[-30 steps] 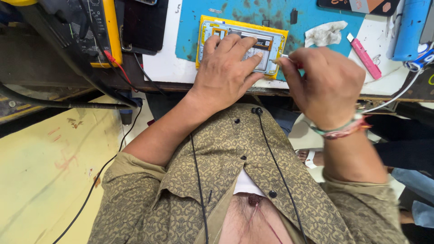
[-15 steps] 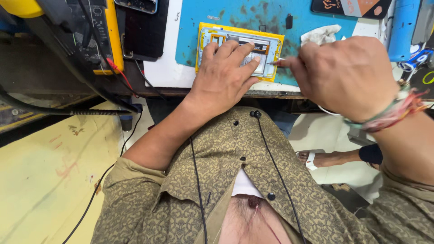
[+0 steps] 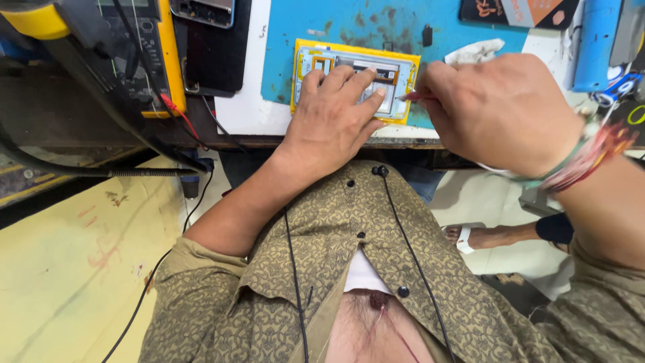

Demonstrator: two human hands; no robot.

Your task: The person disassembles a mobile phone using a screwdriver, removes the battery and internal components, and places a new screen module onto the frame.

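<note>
We look down over our patterned olive shirt [image 3: 349, 249] to the bench [image 3: 248, 117] edge. Our left hand [image 3: 332, 124] lies flat, fingers spread, pressing on a yellow-framed opened phone [image 3: 356, 77] that rests on a blue mat [image 3: 349, 30]. Our right hand [image 3: 500, 111] is curled closed around a thin red-tipped tool [image 3: 411, 97], its tip touching the phone's right edge. Beaded bracelets [image 3: 584, 158] circle that wrist. Farther left stands a yellow meter [image 3: 144, 57] with a red lead; beyond the phone lies a crumpled white cloth [image 3: 478, 50].
</note>
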